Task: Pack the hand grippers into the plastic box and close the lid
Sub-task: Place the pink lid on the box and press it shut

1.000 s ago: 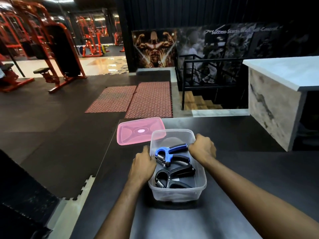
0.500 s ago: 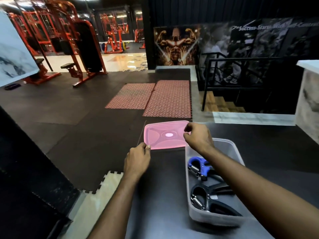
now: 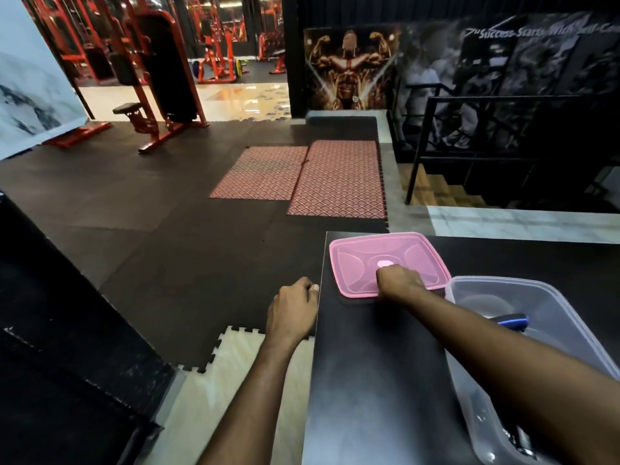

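The pink lid (image 3: 359, 260) lies flat on the far left corner of the black table (image 3: 375, 380). My right hand (image 3: 399, 283) sits on the lid's near edge with its fingers curled down over it. My left hand (image 3: 293, 310) is a loose fist at the table's left edge, a little apart from the lid and holding nothing. The clear plastic box (image 3: 553, 310) stands open at the right. A blue hand gripper (image 3: 513, 320) shows inside it, mostly hidden by my right forearm. A bit of a dark gripper (image 3: 521, 441) shows near the box's lower end.
The table's left edge drops to black floor mats and a pale foam tile (image 3: 235, 380). Red patterned mats (image 3: 335, 179) lie beyond, with red gym machines (image 3: 161, 78) at the back left and a black railing (image 3: 469, 129) over stairs at the right.
The view has swung left, so the box now sits at the right edge. My right hand moved from the lid's right corner to its near edge. My left hand left the lid's left corner.
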